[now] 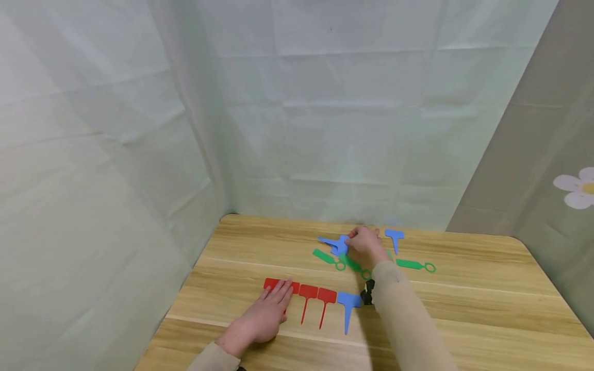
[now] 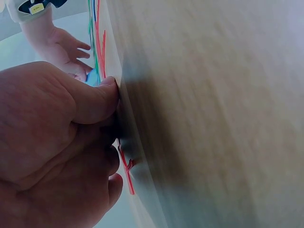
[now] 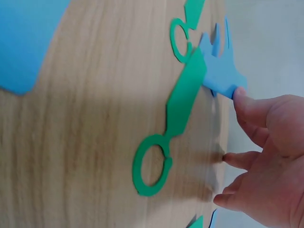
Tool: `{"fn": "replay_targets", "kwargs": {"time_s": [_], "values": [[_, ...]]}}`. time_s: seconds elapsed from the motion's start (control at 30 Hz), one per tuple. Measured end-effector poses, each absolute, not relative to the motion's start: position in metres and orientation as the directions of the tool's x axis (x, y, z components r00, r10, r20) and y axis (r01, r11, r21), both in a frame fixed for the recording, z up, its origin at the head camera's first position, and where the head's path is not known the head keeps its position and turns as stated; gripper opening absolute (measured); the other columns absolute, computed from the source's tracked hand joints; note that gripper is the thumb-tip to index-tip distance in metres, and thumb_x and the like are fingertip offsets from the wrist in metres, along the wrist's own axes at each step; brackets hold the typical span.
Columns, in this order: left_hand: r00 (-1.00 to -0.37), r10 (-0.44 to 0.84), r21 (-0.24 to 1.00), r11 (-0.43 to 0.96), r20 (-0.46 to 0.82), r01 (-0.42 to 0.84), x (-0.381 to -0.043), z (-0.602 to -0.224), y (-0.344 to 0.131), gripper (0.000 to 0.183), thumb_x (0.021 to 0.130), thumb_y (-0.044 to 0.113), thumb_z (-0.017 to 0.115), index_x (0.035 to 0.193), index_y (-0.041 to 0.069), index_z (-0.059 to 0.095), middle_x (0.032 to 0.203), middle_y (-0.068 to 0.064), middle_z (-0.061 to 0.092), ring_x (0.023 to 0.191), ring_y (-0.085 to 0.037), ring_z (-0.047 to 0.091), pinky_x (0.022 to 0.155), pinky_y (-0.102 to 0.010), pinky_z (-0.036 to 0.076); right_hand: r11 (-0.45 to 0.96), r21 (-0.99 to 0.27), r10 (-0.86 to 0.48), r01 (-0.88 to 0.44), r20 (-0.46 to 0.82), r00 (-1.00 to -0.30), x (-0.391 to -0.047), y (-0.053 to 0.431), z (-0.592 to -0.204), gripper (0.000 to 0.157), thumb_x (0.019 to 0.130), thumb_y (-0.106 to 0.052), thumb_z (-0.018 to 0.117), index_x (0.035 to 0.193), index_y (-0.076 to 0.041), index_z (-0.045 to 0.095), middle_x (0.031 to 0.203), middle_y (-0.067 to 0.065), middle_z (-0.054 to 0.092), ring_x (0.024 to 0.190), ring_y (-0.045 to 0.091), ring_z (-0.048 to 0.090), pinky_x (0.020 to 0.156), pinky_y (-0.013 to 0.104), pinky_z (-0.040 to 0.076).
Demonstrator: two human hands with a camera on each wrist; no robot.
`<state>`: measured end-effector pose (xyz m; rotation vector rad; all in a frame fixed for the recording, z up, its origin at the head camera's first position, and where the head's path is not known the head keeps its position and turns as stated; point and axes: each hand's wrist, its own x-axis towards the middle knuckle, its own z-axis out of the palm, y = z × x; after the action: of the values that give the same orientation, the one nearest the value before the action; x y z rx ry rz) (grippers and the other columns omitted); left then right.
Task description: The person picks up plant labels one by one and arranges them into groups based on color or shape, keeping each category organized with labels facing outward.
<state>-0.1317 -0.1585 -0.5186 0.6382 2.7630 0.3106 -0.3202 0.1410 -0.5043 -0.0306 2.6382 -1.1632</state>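
Right wrist: right grip [image 3: 273, 149] pinches a blue tag [image 3: 222, 75] by its edge.

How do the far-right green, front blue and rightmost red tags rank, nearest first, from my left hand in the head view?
1. Rightmost red tag: right of your left hand.
2. Front blue tag: beside the red one, farther right.
3. Far-right green tag: beyond the right sleeve.

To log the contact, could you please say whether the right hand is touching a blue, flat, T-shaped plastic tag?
Touching. In the right wrist view, the fingers of the right hand meet the blue T-shaped tag with no gap.
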Motion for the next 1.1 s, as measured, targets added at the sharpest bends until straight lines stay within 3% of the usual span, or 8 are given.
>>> {"fn": "replay_targets", "kwargs": {"time_s": [0.13,0.2,0.33,0.47,0.6,0.67,0.8,1.1], "values": [[-0.861,0.453,0.261,0.881,-0.232,0.393,-0.132,-0.519,-0.158,0.062,0.109,0.017,0.06,0.164,-0.002,0.039,0.176,-0.014,0.024,0.162,-0.037,0.021,0.128,-0.06,0.023,0.576,-0.799,-0.154,0.172,-0.313,-0.937,-0.324,0.146,-0.505,0.02,0.109,-0.022,0.064,0.112,-0.002,0.064,0.173,0.033,-0.007,0.157,0.054,0.001,0.109,0.058,0.038],[-0.861,0.453,0.263,0.881,-0.23,0.393,-0.132,-0.519,-0.159,0.062,0.109,0.017,0.06,0.164,-0.002,0.039,0.176,-0.014,0.024,0.162,-0.037,0.021,0.128,-0.06,0.023,0.521,-0.826,-0.166,0.215,-0.346,-0.923,-0.326,0.149,-0.506,0.021,0.11,-0.022,0.062,0.114,-0.002,0.064,0.173,0.031,-0.013,0.153,0.051,0.013,0.104,0.054,0.042],[-0.862,0.454,0.257,0.881,-0.224,0.397,-0.134,-0.521,-0.16,0.062,0.109,0.017,0.06,0.164,-0.002,0.039,0.176,-0.014,0.024,0.162,-0.037,0.02,0.128,-0.06,0.023,0.551,-0.818,-0.173,0.164,-0.304,-0.937,-0.331,0.153,-0.507,0.025,0.111,-0.027,0.06,0.118,-0.004,0.067,0.165,0.028,0.027,0.143,0.049,0.029,0.104,0.055,0.043],[-0.86,0.453,0.256,0.882,-0.234,0.395,-0.137,-0.524,-0.162,0.063,0.108,0.017,0.061,0.164,-0.001,0.038,0.177,-0.014,0.023,0.162,-0.036,0.02,0.128,-0.06,0.022,0.64,-0.767,-0.182,0.053,-0.218,-0.959,-0.334,0.155,-0.507,0.033,0.113,-0.03,0.056,0.124,-0.002,0.069,0.129,0.021,0.063,0.145,0.05,0.034,0.114,0.061,0.037],[-0.859,0.449,0.264,0.884,-0.246,0.386,-0.138,-0.524,-0.163,0.064,0.109,0.018,0.06,0.165,0.0,0.036,0.177,-0.013,0.021,0.163,-0.036,0.018,0.128,-0.06,0.021,0.623,-0.782,-0.174,0.032,-0.178,-0.969,-0.331,0.156,-0.504,0.037,0.114,-0.031,0.053,0.128,0.001,0.067,0.128,0.019,0.064,0.155,0.054,0.022,0.121,0.065,0.028],[-0.859,0.45,0.269,0.882,-0.243,0.386,-0.139,-0.524,-0.164,0.064,0.109,0.017,0.059,0.165,-0.001,0.035,0.177,-0.014,0.021,0.163,-0.036,0.018,0.128,-0.061,0.021,0.605,-0.796,-0.165,0.02,-0.15,-0.975,-0.328,0.156,-0.501,0.038,0.114,-0.031,0.053,0.129,0.001,0.066,0.13,0.02,0.064,0.151,0.052,0.031,0.117,0.065,0.034],[-0.859,0.454,0.279,0.878,-0.235,0.388,-0.139,-0.521,-0.165,0.063,0.109,0.016,0.059,0.165,-0.002,0.036,0.177,-0.015,0.021,0.162,-0.038,0.018,0.127,-0.062,0.021,0.573,-0.819,-0.145,-0.002,-0.099,-0.984,-0.326,0.157,-0.499,0.039,0.114,-0.035,0.053,0.131,-0.001,0.063,0.135,0.021,0.061,0.118,0.04,0.054,0.095,0.053,0.048],[-0.861,0.458,0.272,0.877,-0.219,0.397,-0.136,-0.522,-0.17,0.063,0.109,0.017,0.059,0.164,-0.003,0.036,0.176,-0.016,0.023,0.162,-0.038,0.019,0.127,-0.062,0.021,0.534,-0.845,-0.104,-0.028,-0.032,-0.994,-0.318,0.165,-0.499,0.041,0.112,-0.044,0.055,0.131,-0.008,0.062,0.131,0.02,0.059,0.068,0.022,0.046,0.067,0.04,0.045]]}}
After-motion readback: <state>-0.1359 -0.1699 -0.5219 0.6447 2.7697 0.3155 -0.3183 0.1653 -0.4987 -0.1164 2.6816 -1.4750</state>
